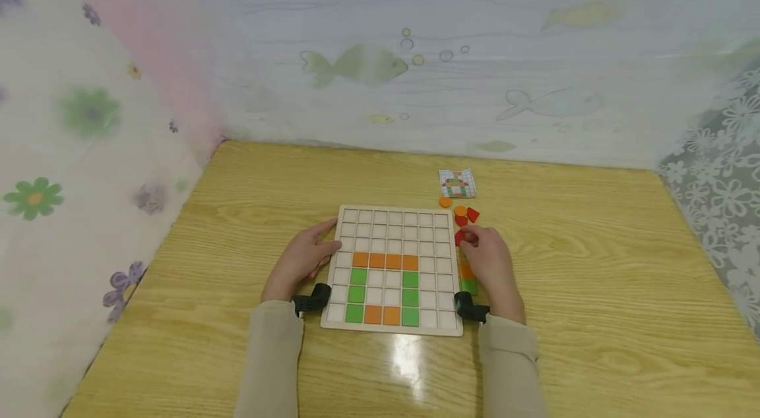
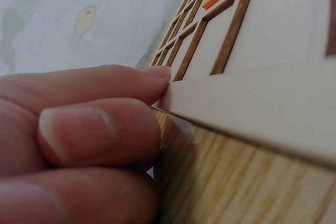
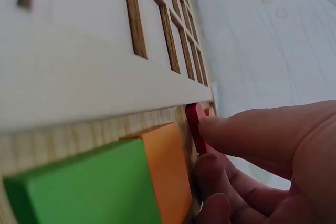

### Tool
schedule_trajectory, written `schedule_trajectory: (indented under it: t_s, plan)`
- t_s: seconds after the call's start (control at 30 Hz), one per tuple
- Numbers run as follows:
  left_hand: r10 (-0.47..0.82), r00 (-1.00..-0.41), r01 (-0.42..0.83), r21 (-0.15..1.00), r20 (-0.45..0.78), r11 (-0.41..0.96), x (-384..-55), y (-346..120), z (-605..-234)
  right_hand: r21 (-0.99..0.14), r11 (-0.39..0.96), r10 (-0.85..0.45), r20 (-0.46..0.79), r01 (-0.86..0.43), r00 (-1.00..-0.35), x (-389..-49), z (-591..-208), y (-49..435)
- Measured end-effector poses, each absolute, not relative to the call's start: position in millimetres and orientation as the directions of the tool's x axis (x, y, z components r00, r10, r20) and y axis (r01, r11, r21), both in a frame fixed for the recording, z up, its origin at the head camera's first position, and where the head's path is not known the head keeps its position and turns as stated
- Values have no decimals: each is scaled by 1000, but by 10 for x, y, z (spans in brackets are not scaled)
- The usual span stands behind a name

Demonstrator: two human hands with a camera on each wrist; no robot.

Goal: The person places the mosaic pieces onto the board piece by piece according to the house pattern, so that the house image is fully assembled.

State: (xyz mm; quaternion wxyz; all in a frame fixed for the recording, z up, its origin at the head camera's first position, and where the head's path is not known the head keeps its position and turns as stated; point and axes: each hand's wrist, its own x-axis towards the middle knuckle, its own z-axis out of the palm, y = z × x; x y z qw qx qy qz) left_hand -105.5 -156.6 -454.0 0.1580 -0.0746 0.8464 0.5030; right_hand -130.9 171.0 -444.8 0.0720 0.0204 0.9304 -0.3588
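A wooden grid board (image 1: 392, 332) lies on the table, with orange tiles (image 1: 377, 260) in a row and green tiles (image 1: 410, 298) in two columns below it; two more orange tiles sit in the bottom row. Against the board's left edge rests my left hand (image 1: 299, 256), one digit's tip touching the rim in the left wrist view. My right hand (image 1: 491, 260) pinches a small red piece (image 3: 195, 124) by the board's right edge. Below that hand are a loose orange block (image 3: 169, 169) and a green block (image 3: 89, 187), partly hidden in the head view.
Beyond my right hand lie loose red pieces (image 1: 472, 214) and orange discs (image 1: 445, 202). A small pattern card (image 1: 457, 183) with a coloured grid picture lies behind them. Walls covered with printed fish and flowers border the wooden table (image 1: 594, 260).
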Motion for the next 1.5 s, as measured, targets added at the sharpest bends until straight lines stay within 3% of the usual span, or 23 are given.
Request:
schedule_trajectory:
  t_s: [0.23, 0.67, 1.1, 1.5]
  plan:
    - [28, -938, -288, 821, -346, 492, -1056, -1562, -4528, -654, 756, -49, -120, 42, -992, -1301, -4422, 1720]
    - [47, -942, -270, 835, -332, 479, -1066, -1577, -4541, -732, 669, -23, -193, 128, -981, -1311, -4406, 1770]
    - [43, -937, -287, 834, -346, 471, -1073, -1580, -4569, -781, 610, 47, -132, 133, -990, -1313, -4402, 1735]
    - [44, -937, -286, 834, -346, 472, -1082, -1580, -4575, -784, 617, -14, -100, 70, -995, -1309, -4366, 1524]
